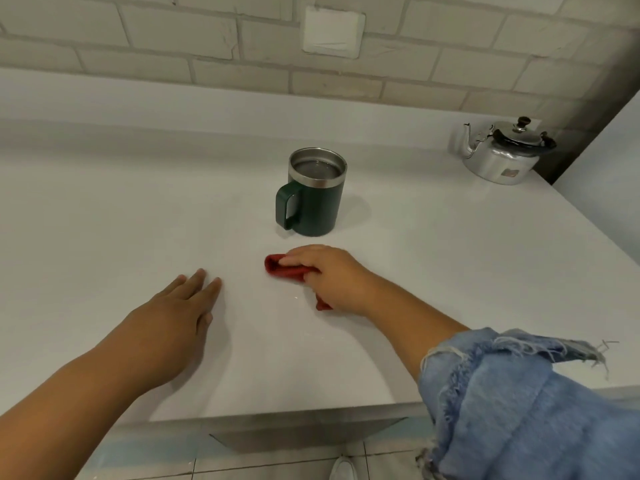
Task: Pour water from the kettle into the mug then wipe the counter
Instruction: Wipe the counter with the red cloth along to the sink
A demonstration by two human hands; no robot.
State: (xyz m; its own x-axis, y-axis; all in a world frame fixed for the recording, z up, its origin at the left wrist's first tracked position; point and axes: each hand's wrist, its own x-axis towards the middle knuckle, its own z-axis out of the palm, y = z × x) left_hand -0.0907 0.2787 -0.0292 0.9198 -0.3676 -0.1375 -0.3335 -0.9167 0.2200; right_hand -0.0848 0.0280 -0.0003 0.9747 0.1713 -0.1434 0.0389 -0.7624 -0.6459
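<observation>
Noted at near centre: right hand (329, 278) curled round a red cloth (284, 268), pressing it onto the counter (104, 202). To its left, apart: left hand (176, 313) palm down on the surface, fingers straight and close together, holding nothing. Just beyond the cloth, not touching: green mug (313, 199), upright, handle facing left, water visible inside. At far right corner, well apart from the mug: metal kettle (502, 154), upright, lid on, spout pointing left. On right forearm: frayed denim sleeve (519, 393). Behind: pale brick wall (138, 46).
</observation>
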